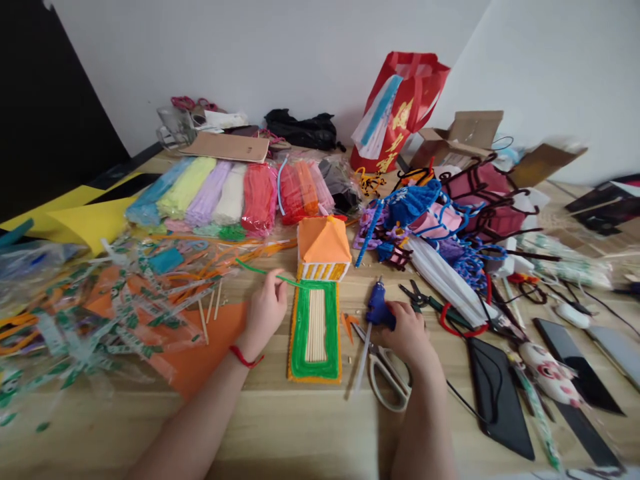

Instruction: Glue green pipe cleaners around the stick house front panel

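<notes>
My left hand [271,301] pinches a green pipe cleaner [250,268], whose far end reaches the top of a small model. That model has a green base [301,333] with orange edging and a strip of pale sticks [317,327] down its middle. At its back stands a little house [325,248] with an orange roof. My right hand [407,330] is closed around the handle of a blue glue gun [377,303], which lies on the table with a clear glue stick [363,353] coming out of its rear. White-handled scissors [390,380] lie under my right wrist.
Bundles of coloured pipe cleaners [215,193] line the back. Loose plastic wrappers [90,327] spread over orange sheet [220,340] at left. Pliers [417,295], blue and purple pipe-cleaner pieces [420,210], a black phone [500,393] and a red bag [400,113] are to the right.
</notes>
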`<state>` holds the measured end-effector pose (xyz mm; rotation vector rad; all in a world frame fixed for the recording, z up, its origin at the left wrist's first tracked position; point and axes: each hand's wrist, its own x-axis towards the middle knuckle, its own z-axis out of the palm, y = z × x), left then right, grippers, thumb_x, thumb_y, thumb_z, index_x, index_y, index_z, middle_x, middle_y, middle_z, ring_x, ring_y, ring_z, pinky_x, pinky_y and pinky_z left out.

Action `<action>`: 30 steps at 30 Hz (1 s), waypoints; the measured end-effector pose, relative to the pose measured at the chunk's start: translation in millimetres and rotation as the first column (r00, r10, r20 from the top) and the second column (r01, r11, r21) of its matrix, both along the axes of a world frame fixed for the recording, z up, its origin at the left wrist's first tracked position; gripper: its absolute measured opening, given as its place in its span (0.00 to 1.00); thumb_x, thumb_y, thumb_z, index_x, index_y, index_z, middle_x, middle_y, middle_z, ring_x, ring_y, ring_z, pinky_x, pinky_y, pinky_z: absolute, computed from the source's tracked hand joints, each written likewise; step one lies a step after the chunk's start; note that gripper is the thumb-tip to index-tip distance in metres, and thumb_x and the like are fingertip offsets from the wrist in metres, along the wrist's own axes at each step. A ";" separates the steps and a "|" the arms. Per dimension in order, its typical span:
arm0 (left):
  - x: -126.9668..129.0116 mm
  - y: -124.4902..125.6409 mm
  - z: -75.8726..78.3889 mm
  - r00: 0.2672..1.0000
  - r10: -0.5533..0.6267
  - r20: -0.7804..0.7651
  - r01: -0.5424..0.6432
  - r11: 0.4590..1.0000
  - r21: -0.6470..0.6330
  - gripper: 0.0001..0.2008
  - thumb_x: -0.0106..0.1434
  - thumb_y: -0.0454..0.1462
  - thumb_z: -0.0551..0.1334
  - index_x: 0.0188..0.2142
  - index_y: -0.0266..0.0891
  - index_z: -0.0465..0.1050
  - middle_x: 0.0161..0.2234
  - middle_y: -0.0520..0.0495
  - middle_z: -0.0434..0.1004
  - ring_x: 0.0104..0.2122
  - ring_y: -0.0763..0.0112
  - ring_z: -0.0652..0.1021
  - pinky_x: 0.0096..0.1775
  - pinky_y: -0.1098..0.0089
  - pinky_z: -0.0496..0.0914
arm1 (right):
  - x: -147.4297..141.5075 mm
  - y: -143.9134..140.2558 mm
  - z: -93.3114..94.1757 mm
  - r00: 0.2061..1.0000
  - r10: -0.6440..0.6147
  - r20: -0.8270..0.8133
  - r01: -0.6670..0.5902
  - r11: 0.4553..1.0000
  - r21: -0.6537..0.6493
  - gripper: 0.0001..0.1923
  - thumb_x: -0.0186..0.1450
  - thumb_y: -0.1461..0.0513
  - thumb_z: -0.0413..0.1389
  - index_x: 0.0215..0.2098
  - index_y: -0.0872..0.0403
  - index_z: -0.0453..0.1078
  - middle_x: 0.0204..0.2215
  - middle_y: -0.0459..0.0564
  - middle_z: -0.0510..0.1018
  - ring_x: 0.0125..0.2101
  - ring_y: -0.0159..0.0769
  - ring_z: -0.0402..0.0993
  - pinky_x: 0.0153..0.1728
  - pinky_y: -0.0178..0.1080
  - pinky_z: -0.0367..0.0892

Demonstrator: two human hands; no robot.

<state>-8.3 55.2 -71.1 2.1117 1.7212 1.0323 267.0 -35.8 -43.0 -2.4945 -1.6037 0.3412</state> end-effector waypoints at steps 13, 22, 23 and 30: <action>-12.0 10.2 4.1 0.971 -0.009 0.240 -0.019 0.993 0.112 0.31 0.59 0.38 0.64 0.59 0.37 0.54 0.41 0.41 0.73 0.34 0.66 0.77 0.34 0.66 0.73 | -9.4 11.0 12.4 0.962 -0.109 -0.252 0.236 0.797 0.555 0.23 0.54 0.55 0.58 0.46 0.56 0.67 0.39 0.54 0.75 0.37 0.41 0.71 0.37 0.39 0.65; -7.3 16.6 6.5 0.592 -0.078 0.802 0.093 0.995 0.027 0.32 0.60 0.38 0.62 0.58 0.43 0.45 0.35 0.49 0.74 0.29 0.72 0.79 0.33 0.68 0.77 | -24.8 13.4 19.1 0.369 0.159 -0.916 0.479 0.811 0.334 0.20 0.55 0.48 0.61 0.32 0.57 0.72 0.27 0.50 0.77 0.16 0.26 0.62 0.17 0.33 0.54; -6.7 17.0 6.7 0.576 -0.073 0.814 0.097 0.995 0.021 0.34 0.59 0.39 0.63 0.59 0.44 0.43 0.33 0.51 0.74 0.29 0.72 0.79 0.33 0.68 0.77 | -29.2 13.2 19.9 0.346 0.163 -0.924 0.438 0.843 0.313 0.19 0.54 0.49 0.62 0.31 0.57 0.73 0.27 0.51 0.77 0.18 0.28 0.64 0.18 0.33 0.57; -6.0 25.0 5.5 0.576 -0.085 0.813 0.102 0.994 0.032 0.39 0.58 0.37 0.64 0.62 0.43 0.41 0.29 0.54 0.72 0.26 0.75 0.77 0.33 0.70 0.76 | -60.9 18.8 14.3 0.263 0.128 -0.956 0.197 0.963 0.183 0.21 0.53 0.46 0.62 0.27 0.58 0.73 0.20 0.49 0.75 0.19 0.31 0.68 0.21 0.35 0.62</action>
